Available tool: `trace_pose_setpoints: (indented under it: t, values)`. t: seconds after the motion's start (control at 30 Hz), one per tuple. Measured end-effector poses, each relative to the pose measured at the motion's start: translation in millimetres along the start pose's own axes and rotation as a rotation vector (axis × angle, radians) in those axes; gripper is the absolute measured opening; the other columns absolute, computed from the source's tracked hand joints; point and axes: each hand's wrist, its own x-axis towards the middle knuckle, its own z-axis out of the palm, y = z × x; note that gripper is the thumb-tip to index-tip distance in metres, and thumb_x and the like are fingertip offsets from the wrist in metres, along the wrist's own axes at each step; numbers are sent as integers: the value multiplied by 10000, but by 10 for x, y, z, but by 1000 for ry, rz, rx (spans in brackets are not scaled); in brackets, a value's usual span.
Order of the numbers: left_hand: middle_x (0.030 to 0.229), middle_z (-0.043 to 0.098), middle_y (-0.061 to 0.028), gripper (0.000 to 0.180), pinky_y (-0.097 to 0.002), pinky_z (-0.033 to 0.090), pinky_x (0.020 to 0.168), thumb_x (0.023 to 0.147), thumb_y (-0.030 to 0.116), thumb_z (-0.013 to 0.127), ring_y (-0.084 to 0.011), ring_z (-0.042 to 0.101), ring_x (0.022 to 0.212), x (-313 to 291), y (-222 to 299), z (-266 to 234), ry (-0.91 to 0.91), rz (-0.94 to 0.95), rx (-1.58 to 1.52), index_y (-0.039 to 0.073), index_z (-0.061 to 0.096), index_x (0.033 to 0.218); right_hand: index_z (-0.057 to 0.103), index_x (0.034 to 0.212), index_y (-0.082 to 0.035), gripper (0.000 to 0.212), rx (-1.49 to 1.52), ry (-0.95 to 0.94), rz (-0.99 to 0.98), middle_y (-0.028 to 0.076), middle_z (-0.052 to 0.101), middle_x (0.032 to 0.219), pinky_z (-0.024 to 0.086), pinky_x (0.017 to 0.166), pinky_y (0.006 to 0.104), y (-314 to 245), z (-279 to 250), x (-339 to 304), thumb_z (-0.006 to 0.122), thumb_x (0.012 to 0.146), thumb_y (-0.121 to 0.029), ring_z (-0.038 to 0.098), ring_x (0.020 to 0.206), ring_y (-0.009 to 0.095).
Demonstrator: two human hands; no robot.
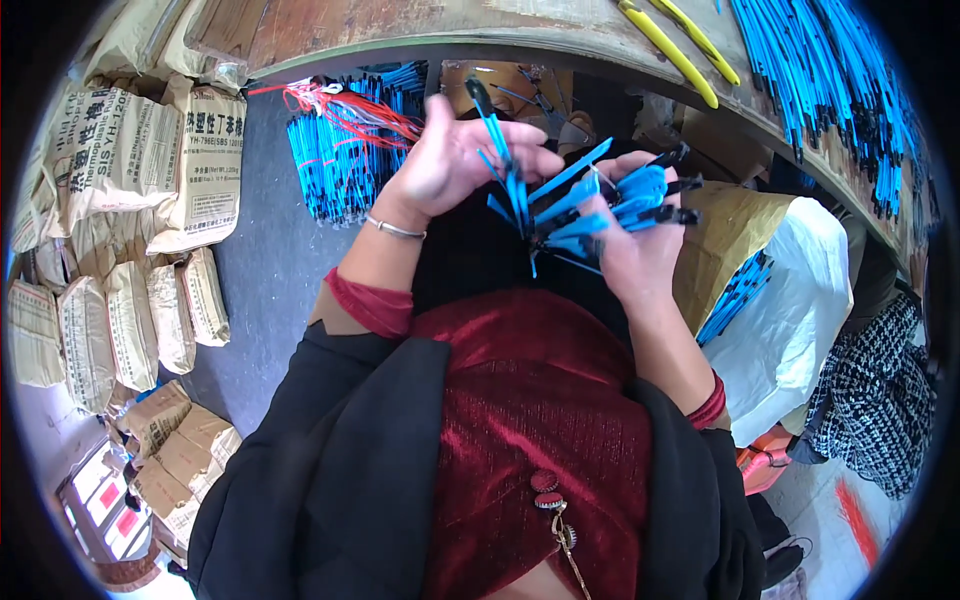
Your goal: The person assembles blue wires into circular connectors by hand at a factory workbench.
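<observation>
Right hand (642, 255): thumb and fingers pinching a fanned bunch of blue strips (640, 187) with black ends, up over my lap, strips pointing several ways. Left hand (440, 172): palm up, thumb spread well off the fingers; a few strips cross in front of those fingers, can't tell if they touch. Tied bundles (325, 175) sit past my left wrist, red and white cords (350, 107) on top. Wooden table (400, 22) ahead carries a yellow-handled tool (672, 50) and a loose pile (815, 65). Open sack (825, 265) at right, strips inside.
</observation>
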Motion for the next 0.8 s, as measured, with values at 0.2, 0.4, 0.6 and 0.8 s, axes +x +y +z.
trace_pose_setpoints:
  t: [0.2,0.4,0.6,0.8]
  values:
    - [952,608,-60,289,-307,437,855,763,4,624,-149,555,927,-121,-163,449,84,358,839,-4,583,1048,455,1059,-12,532,-59,85,-52,71,587,886,472,699,297,77,93,77,774,672,-189,578,761,157]
    - [951,605,-71,248,-304,445,821,764,8,615,-159,560,902,-176,-195,206,-100,489,792,-5,591,1011,352,1267,0,883,20,-440,-166,144,530,1140,377,939,351,24,-295,95,824,579,-288,494,1073,243]
    - [854,611,-94,161,-304,459,746,750,56,645,-189,568,810,-199,-226,180,-101,493,719,-21,618,889,227,1379,-4,1078,177,-390,-252,183,450,1293,226,1076,365,281,-566,96,844,532,-260,317,1293,269]
    - [919,584,-150,278,-356,450,785,750,226,665,-237,560,868,-165,-79,167,-205,403,925,-4,598,892,218,1378,-26,1081,5,-512,-141,170,445,1285,326,1004,378,538,-240,-55,851,553,-324,437,1201,256]
